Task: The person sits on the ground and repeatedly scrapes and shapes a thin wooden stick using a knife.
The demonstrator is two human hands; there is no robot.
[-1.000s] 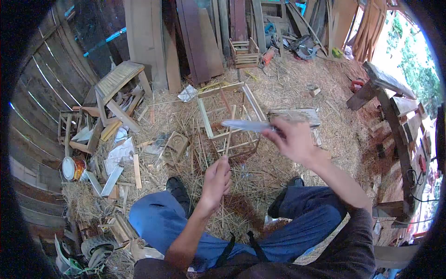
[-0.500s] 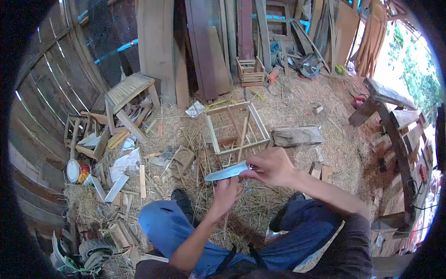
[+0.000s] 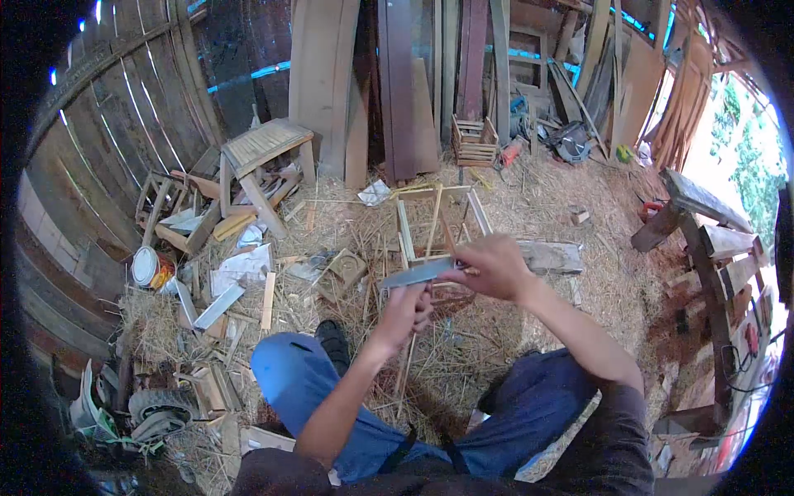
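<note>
A wide, pale metal blade (image 3: 418,273) with a rounded tip lies level above the straw-covered floor, its tip toward the left. My right hand (image 3: 490,269) is closed around its handle end. Below the blade, my left hand (image 3: 403,312) has its fingers curled, with the upper fingers against the blade's underside; a thin strip seems to run down from it, but the grip is hard to make out. Just beyond both hands stands a light wooden frame (image 3: 405,236) of thin slats, partly hidden by them.
A slatted stool (image 3: 266,147), a paint can (image 3: 152,268) and wood scraps lie to the left. A small wooden crate (image 3: 475,142) stands at the back. On the right is a wooden bench (image 3: 707,201); a thick board (image 3: 550,257) lies beyond my right hand.
The view has tilted up and turned left, so the surroundings sit lower and farther right. The blade has turned slightly and my left hand's fingers are more curled beneath it.
</note>
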